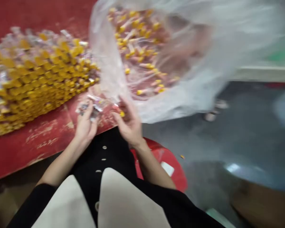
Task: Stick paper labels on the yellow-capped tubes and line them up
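Observation:
My left hand (85, 123) is closed around a bunch of small, shiny silvery pieces (95, 109), too blurred to name more exactly. To its right, my right hand (130, 123) has its thumb and fingers bent round a small yellow-ended piece (122, 113) with a reddish part. Just beyond that hand lies a large clear plastic bag (109, 63), and many loose yellow-capped tubes (144, 52) show within its opening. A long stack of similar pieces, yellow ends facing me (42, 79), fills the table at the left.
The worn red table (45, 136) ends just in front of my body. A red stool (173, 171) with a white patch stands below at the right. One small yellow piece (182, 156) lies on the grey floor (194, 136). A pale ledge (263, 74) is at far right.

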The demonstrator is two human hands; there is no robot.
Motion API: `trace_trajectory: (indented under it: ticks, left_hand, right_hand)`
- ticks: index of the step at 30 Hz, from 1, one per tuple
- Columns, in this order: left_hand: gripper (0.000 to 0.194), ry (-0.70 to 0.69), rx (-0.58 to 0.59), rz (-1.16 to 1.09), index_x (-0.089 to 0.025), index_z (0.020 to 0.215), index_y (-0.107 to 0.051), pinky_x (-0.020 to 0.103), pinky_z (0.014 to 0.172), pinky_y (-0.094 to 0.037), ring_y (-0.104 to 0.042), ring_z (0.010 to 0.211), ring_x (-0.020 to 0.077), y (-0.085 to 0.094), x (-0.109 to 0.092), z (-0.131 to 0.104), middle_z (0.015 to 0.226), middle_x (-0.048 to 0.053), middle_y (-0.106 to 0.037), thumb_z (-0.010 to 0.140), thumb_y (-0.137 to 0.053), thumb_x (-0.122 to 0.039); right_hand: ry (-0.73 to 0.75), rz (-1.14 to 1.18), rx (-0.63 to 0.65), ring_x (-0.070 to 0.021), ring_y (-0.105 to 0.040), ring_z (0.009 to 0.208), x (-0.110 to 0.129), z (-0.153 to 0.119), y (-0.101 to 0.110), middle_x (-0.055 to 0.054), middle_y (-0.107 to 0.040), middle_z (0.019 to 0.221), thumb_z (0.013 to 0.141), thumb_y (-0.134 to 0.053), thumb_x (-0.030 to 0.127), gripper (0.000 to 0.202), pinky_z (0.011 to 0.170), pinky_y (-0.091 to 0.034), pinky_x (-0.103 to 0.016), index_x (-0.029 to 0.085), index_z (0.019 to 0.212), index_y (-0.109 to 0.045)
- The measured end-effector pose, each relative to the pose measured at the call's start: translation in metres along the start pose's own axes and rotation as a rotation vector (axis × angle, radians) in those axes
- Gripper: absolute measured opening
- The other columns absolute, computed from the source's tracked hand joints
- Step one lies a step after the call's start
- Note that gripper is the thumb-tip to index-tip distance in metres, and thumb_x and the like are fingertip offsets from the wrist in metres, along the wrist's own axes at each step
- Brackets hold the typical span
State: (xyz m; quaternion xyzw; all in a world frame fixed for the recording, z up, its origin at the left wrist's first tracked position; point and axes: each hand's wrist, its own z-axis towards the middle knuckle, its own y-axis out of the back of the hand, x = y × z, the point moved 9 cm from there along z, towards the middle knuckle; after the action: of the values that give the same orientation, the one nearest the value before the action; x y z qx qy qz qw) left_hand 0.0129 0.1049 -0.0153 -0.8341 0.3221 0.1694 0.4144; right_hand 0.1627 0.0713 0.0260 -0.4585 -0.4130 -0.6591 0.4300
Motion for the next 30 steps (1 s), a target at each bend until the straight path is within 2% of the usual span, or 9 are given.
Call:
trace_trajectory:
  ticks: [4, 9, 11, 14, 17, 21, 26, 28, 30]
  left_hand:
    - [0.011, -0.034, -0.013, -0.002, -0.017, 0.092, -0.071, 0.034, 0.100, -0.054, -0.071, 0.104, 0.0159, 0.012, -0.006, 0.002, 0.096, 0.001, -0.075, 0.082, -0.075, -0.018]
    - [0.010, 0.006, -0.017, -0.015, -0.016, 0.090, -0.071, 0.037, 0.105, -0.052, -0.065, 0.122, 0.0210, 0.012, -0.003, -0.006, 0.108, 0.004, -0.075, 0.081, -0.074, -0.017]
    - [0.007, -0.006, 0.006, 0.001, -0.016, 0.087, -0.071, 0.038, 0.106, -0.051, -0.066, 0.120, 0.0211, 0.010, -0.003, -0.006, 0.102, 0.003, -0.076, 0.081, -0.074, -0.017]
    - [0.007, -0.054, 0.066, 0.009, -0.016, 0.084, -0.071, 0.037, 0.104, -0.051, -0.071, 0.102, 0.0160, 0.007, 0.000, -0.006, 0.089, 0.000, -0.075, 0.079, -0.075, -0.016]
    - [0.009, -0.066, 0.140, -0.008, -0.017, 0.083, -0.071, 0.035, 0.103, -0.051, -0.070, 0.082, 0.0095, 0.002, 0.006, -0.009, 0.084, -0.003, -0.074, 0.077, -0.077, -0.016]
    - [0.013, -0.061, 0.107, 0.019, -0.017, 0.083, -0.070, 0.035, 0.102, -0.051, -0.071, 0.086, 0.0117, 0.005, 0.009, -0.009, 0.082, -0.002, -0.073, 0.074, -0.080, -0.019]
    - [0.010, -0.112, -0.028, 0.001, -0.017, 0.084, -0.069, 0.037, 0.103, -0.050, -0.070, 0.107, 0.0179, 0.016, -0.002, -0.003, 0.087, 0.000, -0.074, 0.077, -0.076, -0.019]
    - [0.012, -0.114, 0.005, 0.013, -0.017, 0.083, -0.069, 0.036, 0.103, -0.050, -0.070, 0.108, 0.0184, 0.012, -0.002, -0.003, 0.086, -0.001, -0.074, 0.075, -0.078, -0.018]
    - [0.015, -0.101, 0.028, 0.014, -0.017, 0.083, -0.069, 0.036, 0.103, -0.051, -0.070, 0.108, 0.0187, 0.010, 0.001, -0.003, 0.085, 0.000, -0.074, 0.074, -0.080, -0.019]
  right_hand:
    - [0.043, 0.050, -0.037, -0.0159, -0.067, 0.102, -0.003, -0.014, 0.005, -0.005, -0.065, 0.109, 0.088, -0.068, 0.030, 0.031, 0.092, -0.058, -0.031, 0.026, 0.118, -0.061]
    - [0.094, 0.005, -0.066, -0.0194, -0.066, 0.105, 0.004, -0.023, 0.007, -0.007, -0.065, 0.109, 0.088, -0.068, 0.030, 0.025, 0.095, -0.057, -0.037, 0.025, 0.113, -0.063]
    - [0.025, 0.041, -0.088, -0.0188, -0.066, 0.103, -0.004, -0.021, 0.007, -0.008, -0.064, 0.113, 0.091, -0.064, 0.035, 0.029, 0.091, -0.058, -0.037, 0.026, 0.119, -0.061]
    - [-0.184, 0.217, -0.030, -0.0140, -0.065, 0.082, -0.026, -0.017, -0.008, -0.005, -0.064, 0.106, 0.088, -0.067, 0.044, 0.046, 0.074, -0.058, -0.031, 0.028, 0.129, -0.054]
    - [-0.349, 0.345, 0.019, -0.0084, -0.055, 0.063, -0.042, -0.013, -0.027, 0.002, -0.060, 0.083, 0.078, -0.077, 0.045, 0.038, 0.063, -0.052, -0.025, 0.023, 0.106, -0.064]
    - [-0.196, 0.171, -0.096, -0.0080, -0.054, 0.072, -0.030, -0.002, -0.017, 0.002, -0.057, 0.077, 0.078, -0.078, 0.040, 0.027, 0.071, -0.049, -0.023, 0.019, 0.076, -0.062]
    - [-0.294, 0.268, -0.017, -0.0059, -0.044, 0.055, -0.036, -0.003, -0.019, 0.004, -0.053, 0.070, 0.081, -0.074, 0.047, 0.028, 0.053, -0.041, -0.022, 0.022, 0.088, -0.066]
    - [-0.310, 0.269, 0.037, -0.0068, -0.049, 0.059, -0.038, -0.003, -0.024, 0.004, -0.057, 0.072, 0.075, -0.080, 0.045, 0.033, 0.057, -0.045, -0.022, 0.022, 0.096, -0.069]
    - [-0.300, 0.267, 0.043, -0.0078, -0.054, 0.063, -0.038, -0.002, -0.026, 0.003, -0.058, 0.072, 0.074, -0.081, 0.043, 0.029, 0.062, -0.049, -0.023, 0.021, 0.090, -0.070]
